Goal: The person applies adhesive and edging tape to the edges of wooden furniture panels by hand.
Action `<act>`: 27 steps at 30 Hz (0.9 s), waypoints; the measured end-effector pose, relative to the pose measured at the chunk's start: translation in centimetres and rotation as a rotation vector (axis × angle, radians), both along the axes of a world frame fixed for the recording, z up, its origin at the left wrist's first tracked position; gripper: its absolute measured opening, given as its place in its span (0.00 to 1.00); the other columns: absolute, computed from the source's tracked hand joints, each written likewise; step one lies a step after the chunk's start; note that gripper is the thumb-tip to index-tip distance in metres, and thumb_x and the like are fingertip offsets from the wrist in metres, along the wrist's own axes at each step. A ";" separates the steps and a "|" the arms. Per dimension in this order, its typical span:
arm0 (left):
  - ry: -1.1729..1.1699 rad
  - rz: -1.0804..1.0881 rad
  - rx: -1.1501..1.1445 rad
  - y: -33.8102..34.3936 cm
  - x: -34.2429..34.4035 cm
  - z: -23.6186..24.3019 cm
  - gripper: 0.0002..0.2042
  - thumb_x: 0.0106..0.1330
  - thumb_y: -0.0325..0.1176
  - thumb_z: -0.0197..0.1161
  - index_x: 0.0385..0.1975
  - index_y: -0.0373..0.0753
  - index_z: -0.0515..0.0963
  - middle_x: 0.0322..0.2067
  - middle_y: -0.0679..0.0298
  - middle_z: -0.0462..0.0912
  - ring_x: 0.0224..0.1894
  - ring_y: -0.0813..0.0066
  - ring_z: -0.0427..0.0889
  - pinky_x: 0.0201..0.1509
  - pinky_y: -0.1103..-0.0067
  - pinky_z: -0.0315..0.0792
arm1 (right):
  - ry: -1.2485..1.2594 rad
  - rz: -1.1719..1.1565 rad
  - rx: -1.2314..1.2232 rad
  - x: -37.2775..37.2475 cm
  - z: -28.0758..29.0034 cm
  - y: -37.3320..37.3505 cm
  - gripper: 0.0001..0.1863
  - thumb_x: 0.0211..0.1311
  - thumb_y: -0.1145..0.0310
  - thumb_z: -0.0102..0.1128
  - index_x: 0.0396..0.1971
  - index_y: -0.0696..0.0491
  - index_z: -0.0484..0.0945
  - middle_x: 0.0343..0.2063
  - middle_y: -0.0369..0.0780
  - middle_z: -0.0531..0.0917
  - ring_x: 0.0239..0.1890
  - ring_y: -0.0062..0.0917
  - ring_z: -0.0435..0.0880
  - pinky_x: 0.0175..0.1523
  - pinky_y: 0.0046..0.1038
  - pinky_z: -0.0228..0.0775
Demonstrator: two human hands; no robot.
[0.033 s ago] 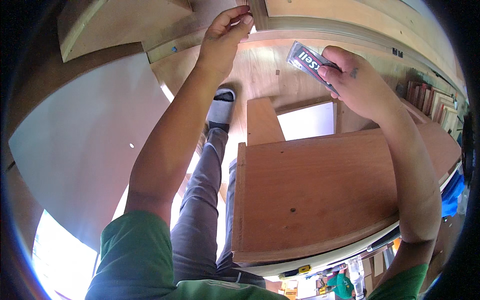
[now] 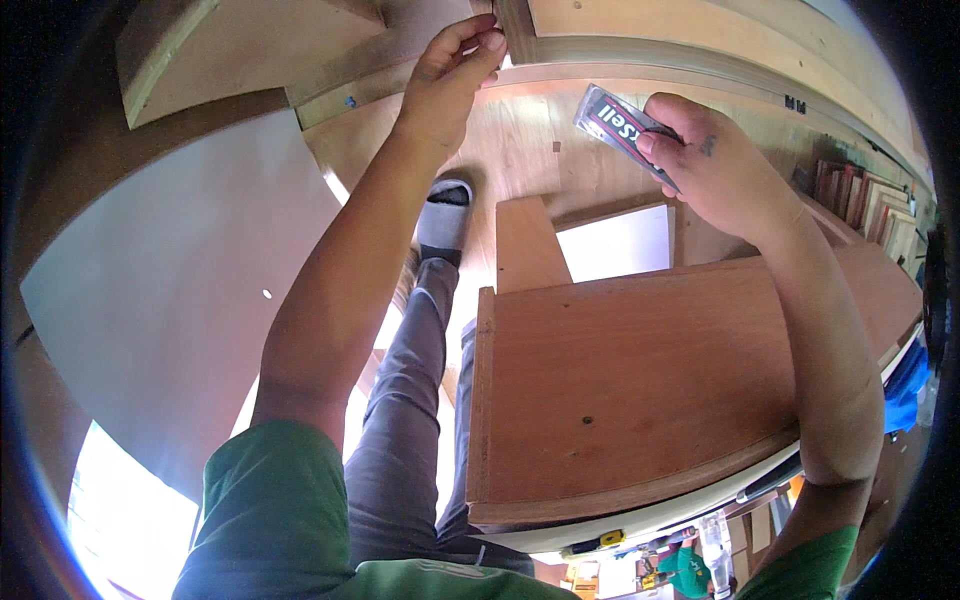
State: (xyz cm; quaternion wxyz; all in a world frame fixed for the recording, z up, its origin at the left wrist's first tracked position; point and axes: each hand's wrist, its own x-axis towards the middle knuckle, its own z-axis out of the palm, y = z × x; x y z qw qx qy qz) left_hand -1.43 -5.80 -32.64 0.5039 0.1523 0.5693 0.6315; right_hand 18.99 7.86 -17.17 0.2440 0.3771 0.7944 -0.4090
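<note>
At the top, my left hand (image 2: 448,85) is closed in a pinch beside an upright wooden strip (image 2: 517,32) of the framework. Whatever lies between those fingertips is too small and hidden to make out. My right hand (image 2: 715,165) grips a small flat packet (image 2: 622,122), dark with pale lettering and a clear plastic end, between thumb and fingers. It holds the packet in the air, over the light wooden surface and apart from the framework.
A brown wooden panel (image 2: 640,390) spans the lower right, under my right forearm. A large white panel (image 2: 180,290) stands at left. My slippered foot (image 2: 445,215) is between them. Stacked wooden pieces (image 2: 870,205) sit at far right. A person in green (image 2: 685,570) appears at the bottom.
</note>
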 end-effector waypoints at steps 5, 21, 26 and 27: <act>-0.114 -0.082 -0.009 0.2 0.0 -0.9 0.30 0.66 0.47 0.64 0.64 0.41 0.65 0.57 0.66 0.71 0.55 0.78 0.71 0.57 0.73 0.68 | -0.039 -0.089 -0.024 0.2 0.8 1.1 0.12 0.67 0.63 0.52 0.41 0.56 0.75 0.18 0.47 0.75 0.22 0.34 0.78 0.33 0.36 0.68; 0.050 -0.199 -0.118 0.7 -0.6 0.6 0.33 0.69 0.54 0.56 0.65 0.39 0.59 0.62 0.60 0.65 0.63 0.65 0.66 0.65 0.62 0.67 | -0.219 -0.262 0.013 -4.9 8.6 2.8 0.11 0.66 0.65 0.52 0.35 0.58 0.76 0.28 0.43 0.80 0.30 0.27 0.80 0.38 0.31 0.73; 0.057 -0.257 -0.099 0.7 -1.0 0.5 0.35 0.67 0.56 0.57 0.66 0.40 0.58 0.63 0.61 0.65 0.63 0.65 0.66 0.65 0.62 0.66 | -0.169 -0.207 0.126 -4.3 9.7 2.2 0.10 0.68 0.66 0.52 0.34 0.59 0.75 0.22 0.40 0.78 0.25 0.24 0.78 0.37 0.29 0.72; 0.061 -0.254 -0.101 0.8 -0.8 0.6 0.36 0.67 0.57 0.57 0.66 0.41 0.57 0.63 0.62 0.65 0.64 0.65 0.65 0.66 0.62 0.65 | -0.135 -0.155 0.169 -4.1 9.8 2.1 0.10 0.68 0.66 0.52 0.34 0.59 0.75 0.22 0.40 0.78 0.25 0.23 0.79 0.37 0.29 0.72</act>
